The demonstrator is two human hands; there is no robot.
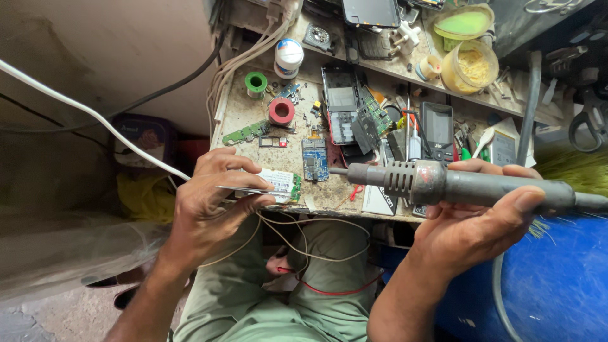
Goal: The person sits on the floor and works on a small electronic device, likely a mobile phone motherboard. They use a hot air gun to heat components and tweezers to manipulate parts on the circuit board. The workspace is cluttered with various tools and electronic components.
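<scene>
While our right hand (472,218) wraps its grip around the grey hot-air gun (443,183), our left hand (212,199) pinches tweezers (244,189) over a small circuit board (282,185) at the tabletop (240,114) edge; beyond lie a blue board (315,159), red tape roll (281,111) and green spool (256,82).

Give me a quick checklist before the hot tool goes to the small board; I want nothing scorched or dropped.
1. Grey hot-air tool with slotted barrel held firmly in the right hand: ok.
2. Small green circuit board with white label gripped by the left hand, with thin metal tweezers alongside: ok.
3. Nozzle tip apart from the board: ok.
4. Loose thin wires hanging under the board, near the person's lap: not ok.
5. Cluttered speckled bench, blue circuit board right beside the nozzle: not ok.
6. Tool switched on or hot: cannot tell.
</scene>
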